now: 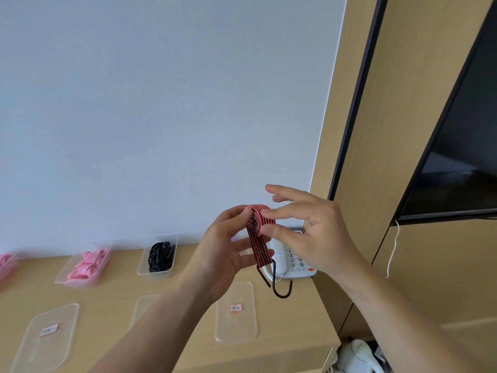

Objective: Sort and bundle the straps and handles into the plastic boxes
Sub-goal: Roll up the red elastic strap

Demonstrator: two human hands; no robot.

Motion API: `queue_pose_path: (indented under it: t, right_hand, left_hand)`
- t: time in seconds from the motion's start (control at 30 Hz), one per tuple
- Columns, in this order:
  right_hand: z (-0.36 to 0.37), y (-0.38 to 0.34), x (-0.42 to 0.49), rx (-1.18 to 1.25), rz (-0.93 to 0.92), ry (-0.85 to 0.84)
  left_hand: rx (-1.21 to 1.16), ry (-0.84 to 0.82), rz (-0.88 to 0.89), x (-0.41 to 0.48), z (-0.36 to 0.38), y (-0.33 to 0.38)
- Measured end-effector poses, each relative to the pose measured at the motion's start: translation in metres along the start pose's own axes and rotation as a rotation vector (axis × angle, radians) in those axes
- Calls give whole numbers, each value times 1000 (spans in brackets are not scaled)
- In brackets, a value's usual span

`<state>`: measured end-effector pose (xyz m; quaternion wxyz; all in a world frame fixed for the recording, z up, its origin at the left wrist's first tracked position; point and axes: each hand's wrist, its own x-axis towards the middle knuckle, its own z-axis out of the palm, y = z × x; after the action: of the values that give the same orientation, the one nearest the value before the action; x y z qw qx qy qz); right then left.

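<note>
A red strap with black stripes [257, 232] is held up above the wooden desk [113, 297], folded over at the top. My left hand [223, 254] grips its lower part and the fold with thumb and fingers. My right hand [309, 232] pinches the fold from the right, other fingers spread. A dark cord loop [282, 290] hangs from the strap's bottom end. At the back of the desk stand a clear box of black straps [158, 255] and a clear box of pink straps [86, 265].
Three clear lids with labels lie flat on the desk: left [45, 335], middle [142, 305], right [236, 310]. A white telephone [293, 261] sits at the desk's right back corner. Another box with pink items [6, 262] shows at the left edge. A dark screen [462, 157] hangs on the right wall.
</note>
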<state>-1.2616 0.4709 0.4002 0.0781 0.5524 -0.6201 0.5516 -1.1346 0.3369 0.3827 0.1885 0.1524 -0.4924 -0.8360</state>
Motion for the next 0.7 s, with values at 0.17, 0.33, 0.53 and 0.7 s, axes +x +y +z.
queue_pose_path:
  t: [0.17,0.33,0.53,0.7]
  right_hand:
    - [-1,2,2,28,147,-125]
    - [8,2,0,126,471,-235]
    - [36,6,-13,410,828,-297]
    - [72,16,-27,173,896,-272]
  left_hand:
    - [31,13,50,3,-2,1]
    - [88,88,94,4,-7,-1]
    - [89,222,123,7,-26,-1]
    - [71,285,111,9,-56,-10]
